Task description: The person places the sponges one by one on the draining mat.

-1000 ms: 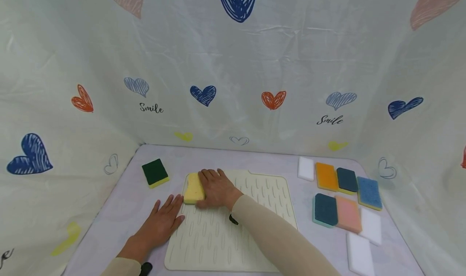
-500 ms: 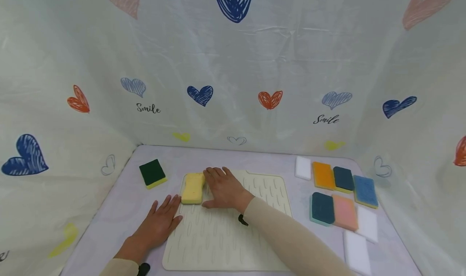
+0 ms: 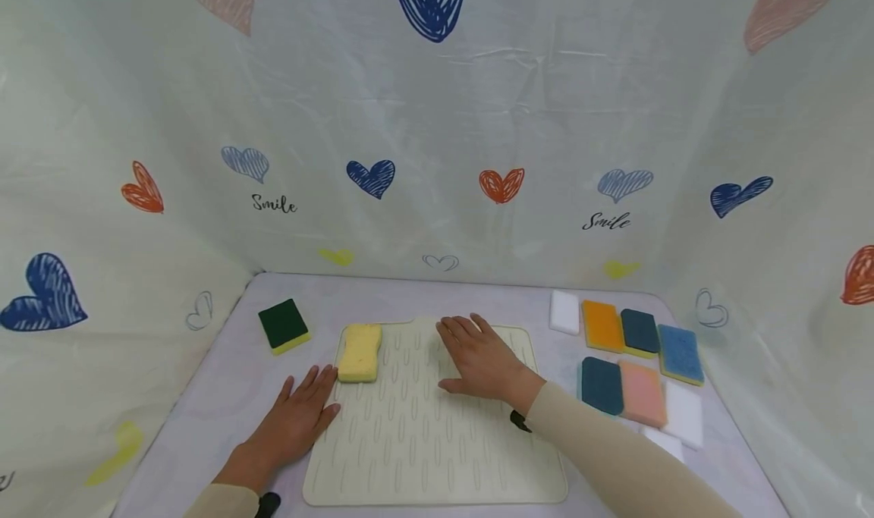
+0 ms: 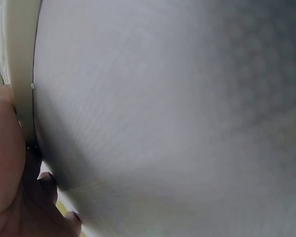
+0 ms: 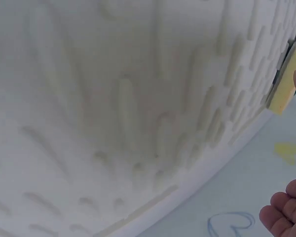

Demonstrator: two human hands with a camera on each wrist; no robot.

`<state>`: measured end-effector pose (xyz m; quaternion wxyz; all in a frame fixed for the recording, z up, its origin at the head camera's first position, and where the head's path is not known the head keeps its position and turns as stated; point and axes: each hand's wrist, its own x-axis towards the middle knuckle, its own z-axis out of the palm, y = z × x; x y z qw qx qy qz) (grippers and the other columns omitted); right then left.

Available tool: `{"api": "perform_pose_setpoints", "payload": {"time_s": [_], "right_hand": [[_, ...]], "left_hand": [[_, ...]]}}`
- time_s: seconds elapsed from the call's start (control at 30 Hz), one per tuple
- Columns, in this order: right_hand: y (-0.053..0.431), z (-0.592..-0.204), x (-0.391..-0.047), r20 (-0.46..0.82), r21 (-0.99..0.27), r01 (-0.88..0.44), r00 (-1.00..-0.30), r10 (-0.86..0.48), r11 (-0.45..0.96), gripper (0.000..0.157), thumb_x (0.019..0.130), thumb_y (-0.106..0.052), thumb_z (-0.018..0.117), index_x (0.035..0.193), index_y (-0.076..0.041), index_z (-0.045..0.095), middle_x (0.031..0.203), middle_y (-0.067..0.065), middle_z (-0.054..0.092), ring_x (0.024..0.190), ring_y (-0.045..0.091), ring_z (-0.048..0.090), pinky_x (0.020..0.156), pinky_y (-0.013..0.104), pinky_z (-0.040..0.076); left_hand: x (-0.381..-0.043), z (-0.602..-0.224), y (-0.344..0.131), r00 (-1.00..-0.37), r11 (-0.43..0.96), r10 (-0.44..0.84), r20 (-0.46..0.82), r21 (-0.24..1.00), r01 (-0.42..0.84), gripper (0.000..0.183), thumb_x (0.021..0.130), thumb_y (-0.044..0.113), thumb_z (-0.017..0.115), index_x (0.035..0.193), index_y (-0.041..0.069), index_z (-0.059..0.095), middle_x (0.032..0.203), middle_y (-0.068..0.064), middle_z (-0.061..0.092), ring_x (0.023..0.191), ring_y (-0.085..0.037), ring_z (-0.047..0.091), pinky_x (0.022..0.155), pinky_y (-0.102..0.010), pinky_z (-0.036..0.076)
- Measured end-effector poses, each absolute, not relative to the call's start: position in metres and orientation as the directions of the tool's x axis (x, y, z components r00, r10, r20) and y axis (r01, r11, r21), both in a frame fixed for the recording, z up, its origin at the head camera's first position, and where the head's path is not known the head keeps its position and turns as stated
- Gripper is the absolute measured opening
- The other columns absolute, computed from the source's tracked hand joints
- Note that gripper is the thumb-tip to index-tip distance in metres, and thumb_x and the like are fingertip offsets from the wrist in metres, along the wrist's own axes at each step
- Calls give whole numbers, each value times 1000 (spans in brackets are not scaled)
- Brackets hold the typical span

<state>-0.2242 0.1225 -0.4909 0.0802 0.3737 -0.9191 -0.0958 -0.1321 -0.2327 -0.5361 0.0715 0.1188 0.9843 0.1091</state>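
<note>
A yellow sponge with pinched-in sides (image 3: 359, 353) lies on the upper left corner of a cream ridged mat (image 3: 437, 457). My left hand (image 3: 297, 415) rests flat at the mat's left edge, its fingertips right beside the sponge. In the left wrist view, part of that hand (image 4: 7, 163) shows along the mat's edge. My right hand (image 3: 481, 359) is over the upper middle of the mat, fingers extended, holding nothing. The right wrist view shows its fingertips (image 5: 281, 212), the ridged mat (image 5: 123, 113) and the sponge (image 5: 287, 81) beyond the thumb.
A dark green and yellow sponge (image 3: 283, 324) lies left of the mat. To the right are an orange sponge (image 3: 602, 326), a blue one (image 3: 680, 353), a pink one (image 3: 642, 393), dark-topped ones and white pads (image 3: 564, 312). Curtains with printed hearts surround the table (image 3: 205, 427).
My right hand has come off the yellow sponge and moved right across the mat. The sponge stays on the upper left corner, and my left hand stays in place.
</note>
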Motion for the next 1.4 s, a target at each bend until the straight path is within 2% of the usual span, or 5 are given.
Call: {"api": "perform_pose_setpoints", "payload": {"time_s": [0.37, 0.6, 0.83, 1.13, 1.4], "right_hand": [[226, -489, -205, 127, 255, -598, -759, -639, 760, 101, 90, -69, 72, 157, 1, 45, 157, 17, 51, 143, 35, 50, 124, 61, 35], [285, -487, -189, 86, 306, -535, -808, -583, 787, 104, 85, -69, 76, 154, 3, 47, 155, 19, 53, 142, 38, 52, 122, 65, 35], [335, -480, -176, 81, 364, -531, -800, -594, 765, 98, 85, -67, 77, 150, 3, 53, 150, 21, 57, 137, 39, 56, 117, 66, 41], [366, -487, -168, 8, 338, -467, -867, -498, 817, 101, 83, -71, 76, 149, 3, 53, 151, 22, 57, 138, 42, 54, 120, 68, 36], [379, -494, -173, 1, 269, -446, -886, -464, 854, 102, 82, -71, 77, 145, 6, 55, 147, 24, 59, 133, 44, 56, 117, 71, 37]], "left_hand": [[-133, -534, -231, -957, 953, 244, -159, 220, 206, 71, 110, 39, 54, 165, 1, 31, 171, -19, 32, 159, -44, 25, 126, -73, 16], [-134, -533, -231, -957, 954, 241, -161, 220, 204, 71, 110, 39, 54, 165, 1, 30, 171, -19, 32, 159, -45, 25, 126, -73, 16], [-133, -534, -230, -957, 953, 242, -158, 222, 205, 71, 110, 39, 55, 165, 1, 31, 171, -19, 33, 159, -45, 25, 126, -73, 16], [-132, -536, -231, -960, 953, 239, -149, 228, 202, 71, 110, 39, 54, 165, 1, 31, 171, -20, 33, 159, -44, 24, 126, -72, 14], [-132, -535, -231, -959, 955, 242, -146, 212, 209, 71, 110, 40, 54, 164, 1, 31, 170, -20, 33, 159, -44, 25, 126, -72, 16]]}}
